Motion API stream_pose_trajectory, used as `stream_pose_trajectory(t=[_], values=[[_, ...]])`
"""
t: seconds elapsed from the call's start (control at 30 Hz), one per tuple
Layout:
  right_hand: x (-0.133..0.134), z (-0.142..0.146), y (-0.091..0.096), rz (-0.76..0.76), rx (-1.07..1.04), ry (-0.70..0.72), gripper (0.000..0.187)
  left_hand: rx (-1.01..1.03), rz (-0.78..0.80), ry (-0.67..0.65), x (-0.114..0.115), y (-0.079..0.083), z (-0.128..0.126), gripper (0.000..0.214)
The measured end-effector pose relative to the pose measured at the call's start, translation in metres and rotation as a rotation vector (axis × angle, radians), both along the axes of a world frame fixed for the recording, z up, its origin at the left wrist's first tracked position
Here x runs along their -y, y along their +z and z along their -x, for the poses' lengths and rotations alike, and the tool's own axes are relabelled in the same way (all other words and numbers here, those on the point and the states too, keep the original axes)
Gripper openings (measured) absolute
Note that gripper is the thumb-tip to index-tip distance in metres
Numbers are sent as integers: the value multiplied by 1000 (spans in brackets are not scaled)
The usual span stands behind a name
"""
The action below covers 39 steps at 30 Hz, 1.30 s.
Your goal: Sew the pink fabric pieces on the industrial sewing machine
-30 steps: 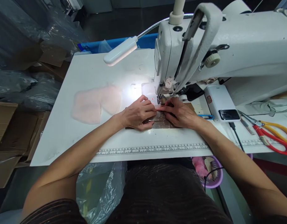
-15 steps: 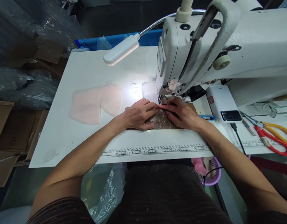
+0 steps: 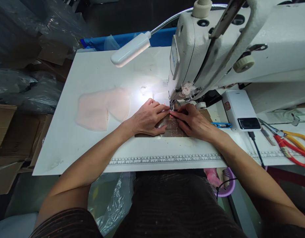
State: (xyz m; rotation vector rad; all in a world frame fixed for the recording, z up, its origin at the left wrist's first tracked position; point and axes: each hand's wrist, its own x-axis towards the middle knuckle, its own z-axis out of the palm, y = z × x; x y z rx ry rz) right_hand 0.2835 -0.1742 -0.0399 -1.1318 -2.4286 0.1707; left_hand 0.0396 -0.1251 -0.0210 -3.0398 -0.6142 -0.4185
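Observation:
At the sewing machine (image 3: 189,56), my left hand (image 3: 150,117) and my right hand (image 3: 193,120) meet just in front of the presser foot (image 3: 175,105). Fingertips of both hands press together on something small, mostly hidden under them; a speck of pink shows there. The left thumb lies apart, lower down, on a brown taped patch (image 3: 172,130) of the table. My right hand rests over the right part of that patch. Left of my hands, sheer pale pink fabric pieces (image 3: 93,110) lie flat on the white table (image 3: 68,148).
A lit lamp (image 3: 130,49) hangs over the table. To the right are a white box with a dark display (image 3: 241,110), a blue clip-like item (image 3: 221,125) and red-and-orange-handled scissors (image 3: 293,145). A printed ruler (image 3: 167,160) runs along the front edge. Cardboard boxes (image 3: 16,138) stand at left.
The camera view has shifted slightly, so the machine appears a little further right. Both hands stay at the presser foot, with only small finger shifts; a bit of pink shows more clearly.

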Motion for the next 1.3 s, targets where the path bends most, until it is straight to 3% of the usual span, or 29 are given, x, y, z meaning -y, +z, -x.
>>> stream_pose_trajectory(t=[0.17, 0.4, 0.47, 0.6, 0.8, 1.07, 1.3], values=[[4, 0, 4, 49, -36, -28, 41, -51, 7, 7, -4, 3, 2, 49], [2, -13, 33, 408, -185, -127, 42, -84, 14, 8, -13, 4, 4, 51], [-4, -14, 35, 481, -259, -212, 43, -87, 2, 10, -14, 5, 4, 51], [-14, -10, 31, 411, -319, -419, 47, -86, -6, 25, -14, 4, 3, 51], [-5, -9, 30, 430, -299, -271, 49, -62, 12, 50, -13, -1, 3, 51], [-7, -11, 18, 381, -328, -430, 40, -5, 106, 144, -11, 0, 4, 58], [-9, -8, 16, 495, -567, -468, 35, -110, 189, 370, 2, 1, 0, 63]])
